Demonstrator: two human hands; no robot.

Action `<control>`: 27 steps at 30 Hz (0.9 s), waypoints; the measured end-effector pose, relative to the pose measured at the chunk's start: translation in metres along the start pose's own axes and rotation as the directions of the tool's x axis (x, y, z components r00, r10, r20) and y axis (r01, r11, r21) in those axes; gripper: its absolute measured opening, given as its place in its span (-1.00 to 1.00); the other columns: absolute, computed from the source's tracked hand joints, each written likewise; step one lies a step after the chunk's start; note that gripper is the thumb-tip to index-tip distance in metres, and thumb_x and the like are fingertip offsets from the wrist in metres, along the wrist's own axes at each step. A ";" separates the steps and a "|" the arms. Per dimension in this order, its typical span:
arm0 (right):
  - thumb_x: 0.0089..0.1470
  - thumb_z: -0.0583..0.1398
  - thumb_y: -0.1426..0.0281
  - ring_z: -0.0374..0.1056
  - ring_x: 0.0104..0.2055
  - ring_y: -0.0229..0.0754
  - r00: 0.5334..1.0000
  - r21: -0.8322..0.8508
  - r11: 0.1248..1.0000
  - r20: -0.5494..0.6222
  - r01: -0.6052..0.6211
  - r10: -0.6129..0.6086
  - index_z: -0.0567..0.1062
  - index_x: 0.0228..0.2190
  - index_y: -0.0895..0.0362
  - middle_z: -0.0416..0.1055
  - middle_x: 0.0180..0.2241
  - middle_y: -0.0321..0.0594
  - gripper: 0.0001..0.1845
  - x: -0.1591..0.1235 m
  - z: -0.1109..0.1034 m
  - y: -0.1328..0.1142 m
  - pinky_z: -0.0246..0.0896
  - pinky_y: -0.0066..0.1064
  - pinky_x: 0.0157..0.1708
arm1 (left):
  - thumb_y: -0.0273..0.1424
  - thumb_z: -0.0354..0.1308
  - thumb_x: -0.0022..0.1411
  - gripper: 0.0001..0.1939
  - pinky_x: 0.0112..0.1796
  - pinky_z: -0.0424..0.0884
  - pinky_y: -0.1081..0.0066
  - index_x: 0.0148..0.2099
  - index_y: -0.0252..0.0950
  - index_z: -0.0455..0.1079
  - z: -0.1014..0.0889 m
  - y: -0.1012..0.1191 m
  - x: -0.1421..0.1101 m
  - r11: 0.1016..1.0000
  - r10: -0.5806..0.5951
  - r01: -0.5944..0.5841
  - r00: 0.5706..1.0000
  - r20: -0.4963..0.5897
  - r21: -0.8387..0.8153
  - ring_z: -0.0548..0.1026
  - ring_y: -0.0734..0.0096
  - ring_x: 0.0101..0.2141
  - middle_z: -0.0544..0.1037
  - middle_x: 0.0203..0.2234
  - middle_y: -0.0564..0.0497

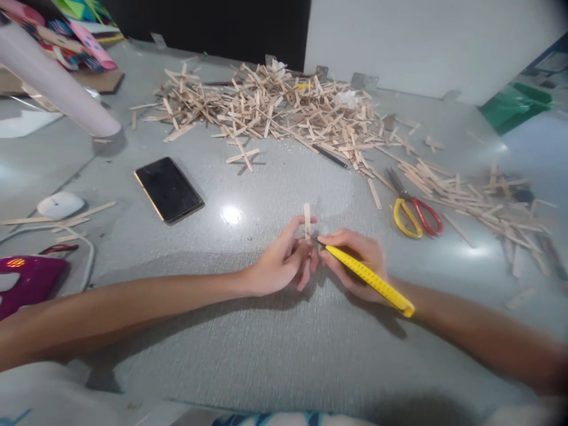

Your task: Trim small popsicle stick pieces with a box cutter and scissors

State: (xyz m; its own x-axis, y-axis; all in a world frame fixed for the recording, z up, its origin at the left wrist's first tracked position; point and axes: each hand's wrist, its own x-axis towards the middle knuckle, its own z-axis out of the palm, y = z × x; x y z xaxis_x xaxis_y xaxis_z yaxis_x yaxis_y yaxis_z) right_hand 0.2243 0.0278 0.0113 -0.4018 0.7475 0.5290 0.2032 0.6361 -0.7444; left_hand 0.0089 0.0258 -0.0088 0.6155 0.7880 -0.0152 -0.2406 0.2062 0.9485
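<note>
Between the fingers of my left hand [284, 257] a short wooden craft stick [307, 219] stands nearly upright. My right hand [357, 260] is closed round a yellow utility knife [370, 281] with a dotted pattern on its handle. Its dark tip points at the lower end of the stick, close to my left fingertips; whether it touches the wood I cannot tell. Both hands are just above the grey table [266, 355]. Beyond them a large heap of craft sticks [266, 109] lies across the back, with one crossed pair of sticks [242, 155] in front of it.
Scissors [415, 213] with a yellow and a red handle lie to the right, beside more loose sticks [483, 201]. A phone [168, 189] rests at left centre. Further left are a white mouse [61, 205], a purple device [31, 281] and a pale roll [57, 80].
</note>
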 end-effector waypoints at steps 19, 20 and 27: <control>0.13 0.49 0.05 0.36 -0.66 -0.30 0.759 0.704 0.450 0.195 -0.549 0.621 0.54 -0.41 0.09 0.54 -0.54 -0.34 -0.59 0.012 -0.003 0.023 0.29 -0.49 -0.71 | -0.11 0.00 0.70 -0.66 -0.64 0.28 0.61 0.28 -0.22 0.12 0.000 0.004 0.002 0.993 -0.059 0.055 0.998 0.033 0.108 0.43 0.59 -0.67 0.49 -0.44 0.18; 0.13 0.49 0.06 0.35 -0.67 -0.30 0.756 0.705 0.444 0.200 -0.553 0.624 0.54 -0.41 0.09 0.53 -0.55 -0.34 -0.59 0.012 -0.003 0.023 0.27 -0.49 -0.73 | -0.11 0.00 0.70 -0.66 -0.65 0.27 0.61 0.27 -0.21 0.12 -0.001 0.004 0.002 0.993 -0.056 0.052 0.998 0.033 0.109 0.43 0.59 -0.67 0.49 -0.44 0.18; 0.10 0.48 0.01 0.26 -0.72 -0.32 0.754 0.734 0.429 0.170 -0.527 0.634 0.50 -0.38 0.08 0.49 -0.58 -0.38 -0.54 0.014 -0.004 0.025 0.18 -0.50 -0.78 | -0.11 0.01 0.70 -0.71 -0.65 0.26 0.60 0.20 -0.18 0.11 -0.002 0.002 0.003 0.994 -0.056 0.055 0.998 0.012 0.096 0.44 0.59 -0.67 0.51 -0.43 0.19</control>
State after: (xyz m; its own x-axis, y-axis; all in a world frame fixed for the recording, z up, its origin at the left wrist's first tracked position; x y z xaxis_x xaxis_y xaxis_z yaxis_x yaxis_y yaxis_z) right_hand 0.2275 0.0549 0.0023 -0.3259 0.9346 -0.1425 -0.3562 -0.2611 -0.8972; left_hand 0.0087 0.0302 -0.0075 0.6371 0.7680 -0.0648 -0.1335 0.1928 0.9721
